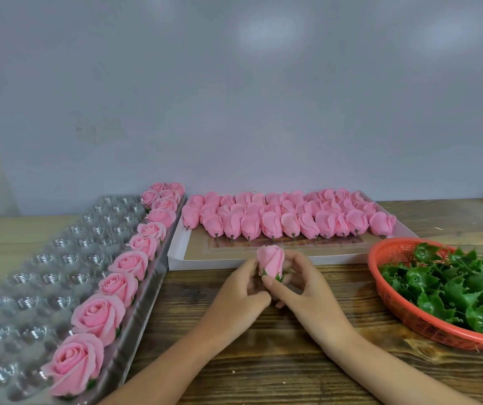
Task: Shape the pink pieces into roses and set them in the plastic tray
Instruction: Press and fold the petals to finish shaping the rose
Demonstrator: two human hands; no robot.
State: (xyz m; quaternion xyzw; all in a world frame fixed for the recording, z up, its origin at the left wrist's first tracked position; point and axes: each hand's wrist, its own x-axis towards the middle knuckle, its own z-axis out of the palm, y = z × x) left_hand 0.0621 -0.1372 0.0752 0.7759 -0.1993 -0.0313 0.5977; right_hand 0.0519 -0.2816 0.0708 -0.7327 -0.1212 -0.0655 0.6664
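A closed pink bud (271,260) with a green calyx at its base stands upright between both hands at the table's middle. My left hand (241,290) pinches its base from the left, and my right hand (298,283) curls round it from the right. The clear plastic tray (44,276) lies at the left; its right-hand column holds several opened pink roses (100,315). Behind the hands, a flat white box (234,260) carries rows of unshaped pink buds (289,219).
A red plastic basket (386,290) filled with green calyx pieces (453,290) sits at the right, close to my right forearm. The table is wood-grained. A pale wall rises right behind the box and tray.
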